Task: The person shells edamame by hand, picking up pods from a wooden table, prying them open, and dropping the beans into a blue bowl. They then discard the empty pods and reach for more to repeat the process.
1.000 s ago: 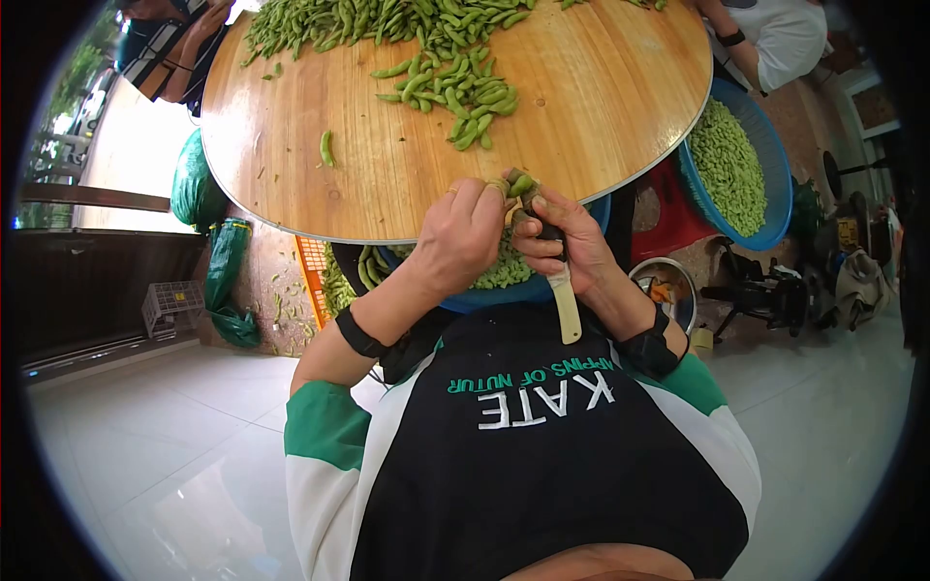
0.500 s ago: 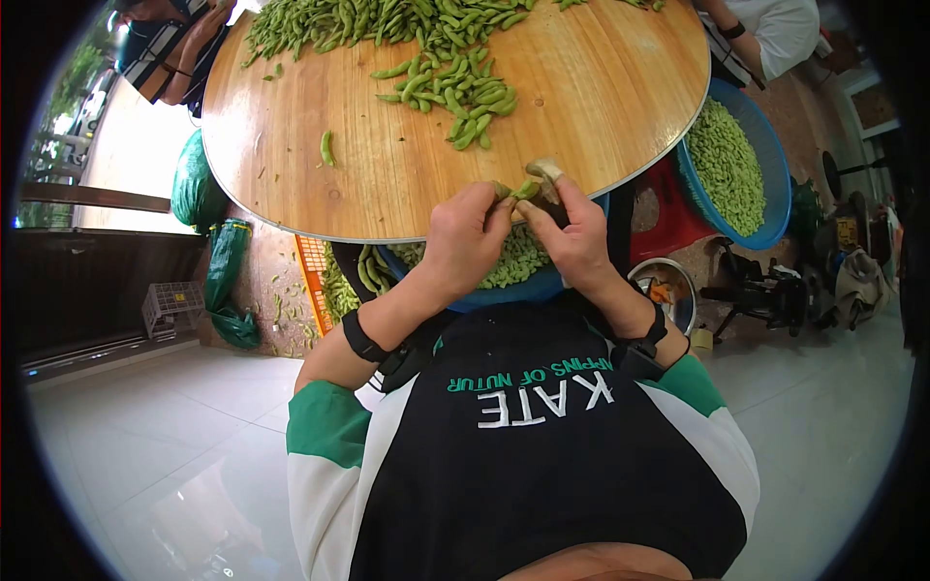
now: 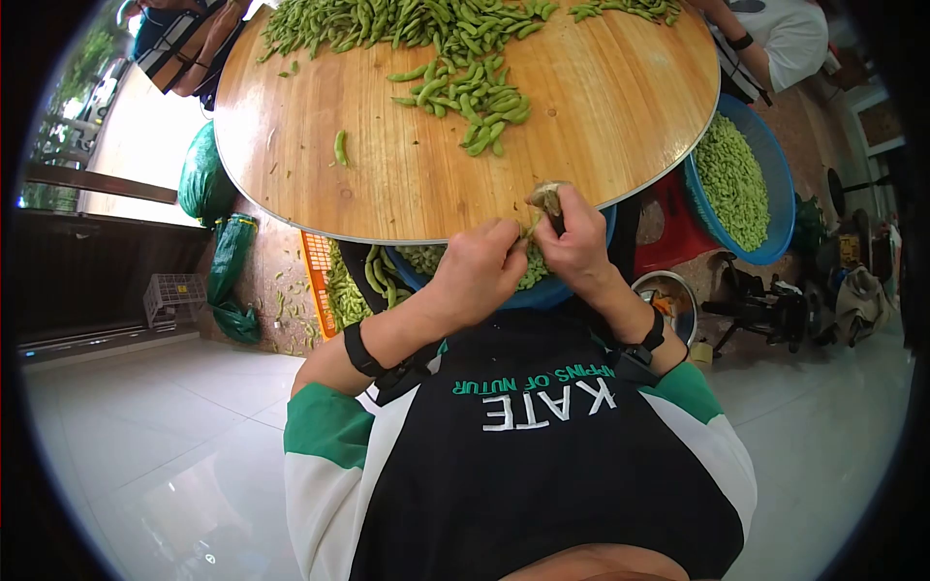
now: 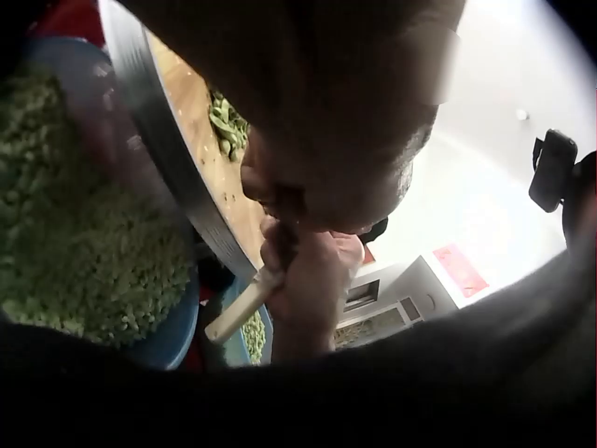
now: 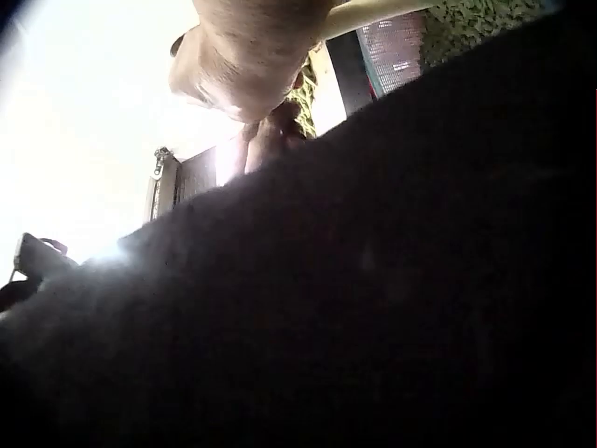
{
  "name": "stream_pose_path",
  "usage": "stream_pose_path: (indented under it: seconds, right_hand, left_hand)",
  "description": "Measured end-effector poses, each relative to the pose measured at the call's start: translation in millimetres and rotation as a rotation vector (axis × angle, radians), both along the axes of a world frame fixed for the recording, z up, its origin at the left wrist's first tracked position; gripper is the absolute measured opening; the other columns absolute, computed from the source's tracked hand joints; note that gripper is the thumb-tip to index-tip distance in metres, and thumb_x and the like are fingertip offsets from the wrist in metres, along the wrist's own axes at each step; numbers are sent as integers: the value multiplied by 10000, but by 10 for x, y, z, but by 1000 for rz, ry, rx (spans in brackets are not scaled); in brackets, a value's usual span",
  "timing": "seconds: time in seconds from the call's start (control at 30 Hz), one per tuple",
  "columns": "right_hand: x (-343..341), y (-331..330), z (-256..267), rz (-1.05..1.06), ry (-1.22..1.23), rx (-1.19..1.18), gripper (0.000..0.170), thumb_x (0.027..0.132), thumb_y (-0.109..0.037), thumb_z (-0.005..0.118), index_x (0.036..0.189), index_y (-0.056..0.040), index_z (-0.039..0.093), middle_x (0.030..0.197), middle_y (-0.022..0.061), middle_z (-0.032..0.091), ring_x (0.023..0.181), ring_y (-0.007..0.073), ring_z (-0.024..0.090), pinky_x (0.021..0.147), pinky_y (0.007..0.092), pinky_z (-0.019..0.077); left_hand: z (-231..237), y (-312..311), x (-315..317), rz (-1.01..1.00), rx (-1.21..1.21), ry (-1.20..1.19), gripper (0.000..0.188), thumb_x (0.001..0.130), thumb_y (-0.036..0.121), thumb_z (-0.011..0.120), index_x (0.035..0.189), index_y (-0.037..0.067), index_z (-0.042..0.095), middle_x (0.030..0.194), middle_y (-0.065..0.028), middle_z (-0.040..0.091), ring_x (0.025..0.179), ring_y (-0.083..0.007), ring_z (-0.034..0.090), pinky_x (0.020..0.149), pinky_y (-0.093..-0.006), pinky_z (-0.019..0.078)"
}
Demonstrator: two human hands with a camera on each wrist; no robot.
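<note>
Both hands meet in front of the table's near edge, above a blue tub [image 3: 542, 293] of shelled green beans. My left hand [image 3: 481, 274] has its fingers curled, pinching a green soybean pod [image 3: 531, 229] of which only a sliver shows between the hands. Close beside it, my right hand [image 3: 581, 247] is curled, with a brownish covered fingertip [image 3: 547, 195] pointing over the table. In the left wrist view, a cream-handled tool [image 4: 241, 310] sticks out of the right fist; its other end is hidden. The right wrist view shows that handle [image 5: 373, 13] too.
A round wooden table [image 3: 320, 198] bears a heap of soybean pods [image 3: 387, 24], a smaller pile [image 3: 475, 102] and one stray pod [image 3: 341, 148]. A blue basket [image 3: 775, 247] of shelled beans stands right, an orange crate [image 3: 317, 281] left. Two other people sit across the table.
The hands have drawn closer together and a little lower, toward the tub. The pod between them is now mostly covered. The right hand has turned, taking the cream handle out of the head view.
</note>
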State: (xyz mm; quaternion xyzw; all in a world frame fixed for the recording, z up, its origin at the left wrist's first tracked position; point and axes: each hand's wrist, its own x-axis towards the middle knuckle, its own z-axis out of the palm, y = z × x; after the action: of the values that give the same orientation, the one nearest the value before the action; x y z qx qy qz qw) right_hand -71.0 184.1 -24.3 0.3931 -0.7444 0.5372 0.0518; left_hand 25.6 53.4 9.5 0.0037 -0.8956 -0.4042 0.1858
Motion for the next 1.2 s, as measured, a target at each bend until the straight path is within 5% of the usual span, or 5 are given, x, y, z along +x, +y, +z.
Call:
stream_pose_path:
  seconds: [0.5, 0.67, 0.8, 0.93, 1.2]
  right_hand:
    - [12, 164, -45, 392, 115, 131, 206, 704, -14, 680, 869, -8, 557, 727, 142, 542, 628, 321, 533, 563, 370, 446]
    - [22, 183, -38, 355, -429, 56, 153, 884, -88, 591, 1006, 3, 576, 756, 81, 582, 514, 128, 482, 492, 277, 407]
    - [-33, 121, 132, 500, -992, -31, 404, 962, -139, 440, 1327, 29, 395, 881, 71, 575, 569, 57, 447, 472, 187, 377]
    - [-81, -122, 121, 547, -1136, -217, 231, 968, -157, 461, 1141, -12, 509, 804, 39, 566, 524, 59, 442, 429, 191, 356]
    - [-16, -155, 136, 665, -1320, -334, 340, 974, -158, 466, 1275, -2, 430, 833, 49, 551, 535, 64, 434, 414, 179, 349]
  left_hand:
    - [-214, -1789, -923, 336, -633, 124, 191, 763, 54, 586, 946, 14, 624, 1018, -197, 566, 998, -368, 510, 849, -443, 431]
    - [-331, -1877, -932, 314, -639, 13, 159, 780, 58, 595, 929, 8, 616, 943, -198, 605, 905, -398, 544, 800, -452, 452]
    - [-245, -1563, -572, 303, 60, -163, 95, 828, 65, 606, 891, -6, 613, 741, -102, 642, 613, -245, 568, 600, -343, 471]
    - [10, -982, -276, 76, 953, -295, 78, 852, 81, 638, 877, 9, 621, 710, -19, 625, 577, -39, 508, 513, -181, 387]
    - [-80, -579, -180, -33, 1131, -304, 63, 849, 55, 637, 883, 3, 628, 723, -16, 614, 571, -32, 486, 503, -169, 353]
